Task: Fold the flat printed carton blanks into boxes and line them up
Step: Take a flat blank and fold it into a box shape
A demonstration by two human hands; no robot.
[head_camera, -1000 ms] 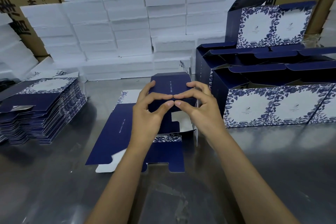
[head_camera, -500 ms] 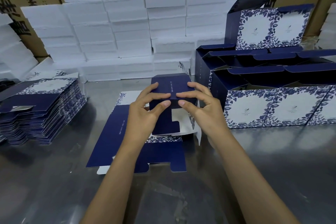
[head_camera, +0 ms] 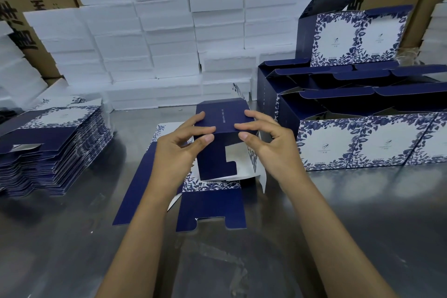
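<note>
A half-folded carton [head_camera: 223, 138] is held at table [head_camera: 338, 213] centre, above a flat blank [head_camera: 210, 210]. The left hand [head_camera: 180, 150] is clamped on its left edge, fingers on top and thumb on the front panel; the right hand [head_camera: 268, 145] is clamped likewise on the right edge. Compared with half a second ago, the thumbs are set farther apart and the front flap is seen hanging lower. The blank stack [head_camera: 50, 150] at left and the finished boxes [head_camera: 367, 143] at right are unchanged.
</note>
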